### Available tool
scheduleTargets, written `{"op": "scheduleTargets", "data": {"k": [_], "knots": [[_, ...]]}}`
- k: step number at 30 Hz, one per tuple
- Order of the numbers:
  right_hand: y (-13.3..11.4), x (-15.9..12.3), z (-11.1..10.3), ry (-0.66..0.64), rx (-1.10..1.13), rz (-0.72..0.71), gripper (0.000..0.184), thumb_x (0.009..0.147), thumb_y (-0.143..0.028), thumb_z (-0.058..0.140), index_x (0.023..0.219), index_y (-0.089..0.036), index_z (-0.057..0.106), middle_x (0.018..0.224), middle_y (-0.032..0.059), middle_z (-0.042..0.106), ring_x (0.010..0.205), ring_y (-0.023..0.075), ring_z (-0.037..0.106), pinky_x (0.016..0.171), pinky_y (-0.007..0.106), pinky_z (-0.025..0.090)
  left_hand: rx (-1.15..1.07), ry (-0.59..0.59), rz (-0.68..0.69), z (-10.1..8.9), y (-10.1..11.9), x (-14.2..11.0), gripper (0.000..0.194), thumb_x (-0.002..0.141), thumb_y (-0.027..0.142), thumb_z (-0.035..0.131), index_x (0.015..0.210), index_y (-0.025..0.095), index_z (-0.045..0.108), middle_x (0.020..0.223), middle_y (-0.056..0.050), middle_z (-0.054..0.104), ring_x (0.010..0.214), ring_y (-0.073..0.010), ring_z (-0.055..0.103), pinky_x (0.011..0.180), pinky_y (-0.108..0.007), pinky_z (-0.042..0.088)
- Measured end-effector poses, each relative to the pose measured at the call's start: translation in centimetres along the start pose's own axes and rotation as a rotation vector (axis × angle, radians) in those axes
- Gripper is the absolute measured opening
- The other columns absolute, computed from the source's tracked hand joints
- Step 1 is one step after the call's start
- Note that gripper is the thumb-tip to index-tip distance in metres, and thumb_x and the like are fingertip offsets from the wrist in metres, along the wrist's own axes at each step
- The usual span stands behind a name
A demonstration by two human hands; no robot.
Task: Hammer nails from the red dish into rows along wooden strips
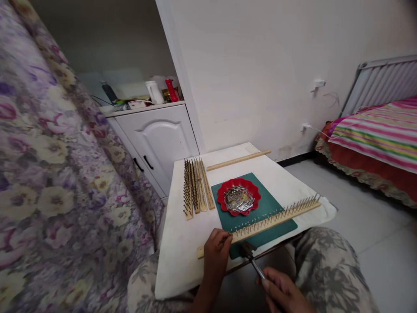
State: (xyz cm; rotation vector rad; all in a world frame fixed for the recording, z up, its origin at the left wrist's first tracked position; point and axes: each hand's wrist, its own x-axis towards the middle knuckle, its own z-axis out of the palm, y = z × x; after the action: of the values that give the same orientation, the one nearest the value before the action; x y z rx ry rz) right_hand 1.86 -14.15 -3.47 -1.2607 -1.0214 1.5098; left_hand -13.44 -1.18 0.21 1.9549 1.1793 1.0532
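Note:
A long wooden strip point(270, 222) studded with a row of upright nails lies slantwise across a green mat point(265, 195). At its near left part, my left hand point(216, 250) rests over the wood, with thumb and forefinger pinched on a nail that is mostly hidden by the fingers. My right hand point(282, 289) is wrapped around the metal handle of a hammer point(257, 266). The dark hammer head is just below the strip, near the table's front edge. Behind the strip, a red scalloped bowl point(222, 191) holds many loose nails point(239, 199).
Several nail-studded strips point(196, 187) lie side by side on the left of the white-covered table point(176, 252). Another wooden strip point(239, 160) lies along the back. A floral curtain point(74, 174) hangs at left, a white cabinet point(163, 139) behind, a bed point(381, 130) at right.

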Motion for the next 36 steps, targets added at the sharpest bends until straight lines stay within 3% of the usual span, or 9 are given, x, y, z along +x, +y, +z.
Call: {"op": "scheduleTargets", "data": {"k": [11,18,36], "knots": [[-0.4,-0.1,0.0,-0.009,-0.026,0.001,0.051,0.073,-0.073,0.044,0.069,-0.022,0.041,0.042,-0.0099,0.040,0.032,0.0055,0.025,0.034,0.019,0.013,0.207,-0.031,0.033,0.8,-0.8,0.0,0.020,0.083,0.026,0.050,0.071,0.019,0.064,0.072,-0.002,0.059,0.073,-0.0152,0.056,0.065,-0.024,0.041],[-1.2,-0.2,0.4,0.002,0.002,0.006,0.052,0.070,-0.075,0.047,0.069,-0.023,0.039,0.041,-0.0118,0.036,0.032,0.0058,0.024,0.035,0.020,0.013,0.271,-0.023,0.051,0.8,-0.5,0.0,0.019,0.082,0.023,0.050,0.068,0.019,0.062,0.071,-0.001,0.060,0.072,-0.0147,0.057,0.064,-0.023,0.037],[-0.7,-0.1,0.4,0.038,-0.016,0.011,0.053,0.070,-0.074,0.047,0.069,-0.022,0.043,0.044,-0.0101,0.037,0.037,0.0060,0.026,0.035,0.019,0.014,0.405,0.004,0.101,1.2,-1.3,-0.3,0.016,0.083,0.019,0.051,0.071,0.020,0.063,0.074,-0.001,0.061,0.075,-0.0156,0.057,0.067,-0.026,0.034]]}}
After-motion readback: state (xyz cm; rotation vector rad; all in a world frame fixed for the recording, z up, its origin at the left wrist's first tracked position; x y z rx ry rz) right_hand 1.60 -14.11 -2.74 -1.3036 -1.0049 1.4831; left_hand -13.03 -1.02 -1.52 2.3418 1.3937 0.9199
